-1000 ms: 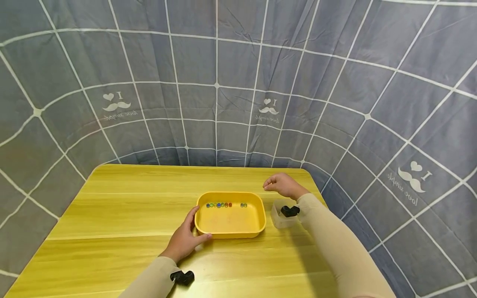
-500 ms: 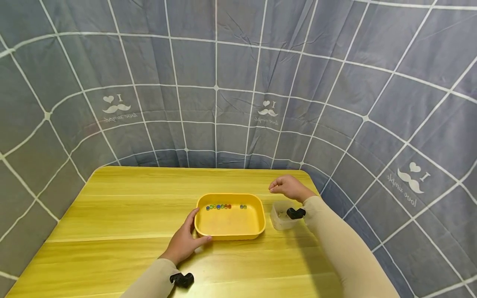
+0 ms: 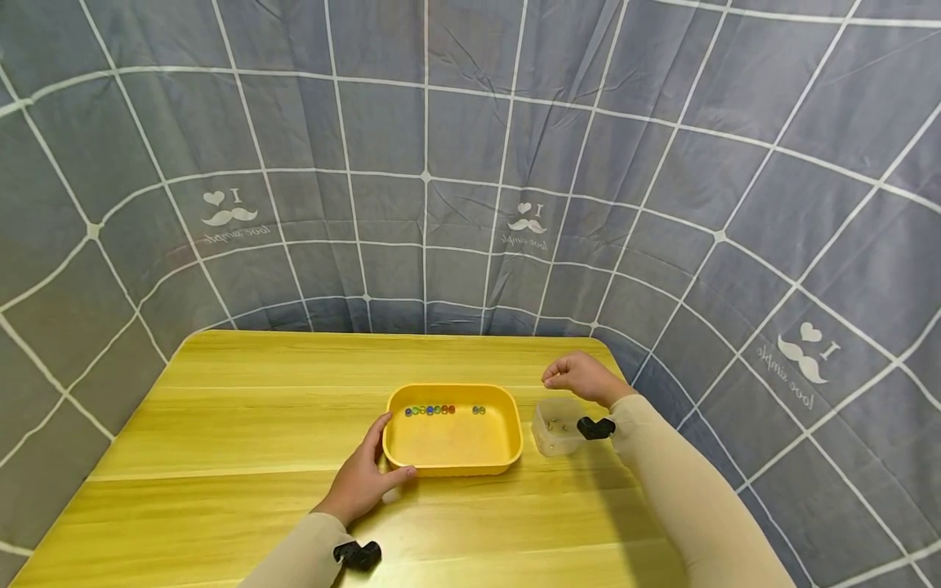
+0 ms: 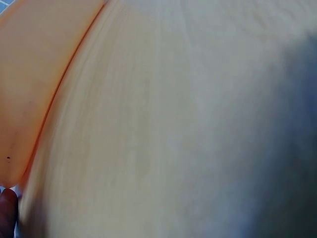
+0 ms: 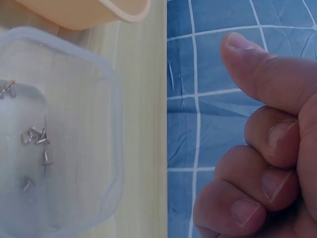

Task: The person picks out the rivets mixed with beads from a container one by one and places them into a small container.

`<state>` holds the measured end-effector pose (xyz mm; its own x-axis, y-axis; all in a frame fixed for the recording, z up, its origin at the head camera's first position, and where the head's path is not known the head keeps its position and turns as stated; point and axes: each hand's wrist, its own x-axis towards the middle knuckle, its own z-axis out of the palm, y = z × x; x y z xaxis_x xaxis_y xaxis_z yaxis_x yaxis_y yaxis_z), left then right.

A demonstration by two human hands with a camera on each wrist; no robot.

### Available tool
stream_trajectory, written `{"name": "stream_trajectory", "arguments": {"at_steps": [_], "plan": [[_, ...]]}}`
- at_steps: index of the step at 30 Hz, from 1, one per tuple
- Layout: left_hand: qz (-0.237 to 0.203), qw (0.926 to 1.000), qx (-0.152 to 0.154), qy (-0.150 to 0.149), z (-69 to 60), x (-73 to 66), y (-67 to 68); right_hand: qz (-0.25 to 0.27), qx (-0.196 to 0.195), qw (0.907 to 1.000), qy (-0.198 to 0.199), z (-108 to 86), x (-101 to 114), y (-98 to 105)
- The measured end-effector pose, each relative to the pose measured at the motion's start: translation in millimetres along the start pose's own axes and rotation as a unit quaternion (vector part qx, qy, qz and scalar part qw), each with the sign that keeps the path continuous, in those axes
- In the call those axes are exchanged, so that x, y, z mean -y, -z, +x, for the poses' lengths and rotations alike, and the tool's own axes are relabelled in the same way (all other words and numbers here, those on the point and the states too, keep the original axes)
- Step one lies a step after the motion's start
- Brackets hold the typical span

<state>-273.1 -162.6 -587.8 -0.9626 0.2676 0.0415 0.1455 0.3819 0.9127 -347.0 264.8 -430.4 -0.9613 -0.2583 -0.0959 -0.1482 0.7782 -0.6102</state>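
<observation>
My left hand (image 3: 362,478) holds the near-left corner of a yellow plastic tray (image 3: 456,470), fingers along its left side and thumb at the front rim. In the left wrist view the tray (image 4: 39,74) looks orange, with one fingertip beside its corner. Inside the tray lies a row of small round coloured pieces (image 3: 430,411), and a separate pair (image 3: 479,411) lies to the right. My right hand (image 3: 584,378) hovers behind a clear plastic box (image 3: 556,445). Its fingers are curled and its thumb extends; nothing shows in its grasp. Small metal pieces like tacks (image 5: 37,135) lie in the box.
Both tray and box stand on a yellow wood-grain table (image 3: 243,425). A grey-blue curtain (image 3: 470,204) with white grid lines surrounds the table's far side and flanks. Black wrist mounts (image 3: 358,556) sit on both sleeves.
My right hand has drawn right, away from the tray, uncovering more of the clear box. The left hand stays on the tray corner. The view has shifted slightly.
</observation>
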Motion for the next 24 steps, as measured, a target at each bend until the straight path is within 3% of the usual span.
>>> {"name": "stream_trajectory", "arguments": {"at_steps": [24], "plan": [[0.012,0.9998,-0.011,-0.012,-1.2,-0.2,0.3,-0.008,0.008,0.9997,-0.021,-15.2,-27.9,-1.2]]}}
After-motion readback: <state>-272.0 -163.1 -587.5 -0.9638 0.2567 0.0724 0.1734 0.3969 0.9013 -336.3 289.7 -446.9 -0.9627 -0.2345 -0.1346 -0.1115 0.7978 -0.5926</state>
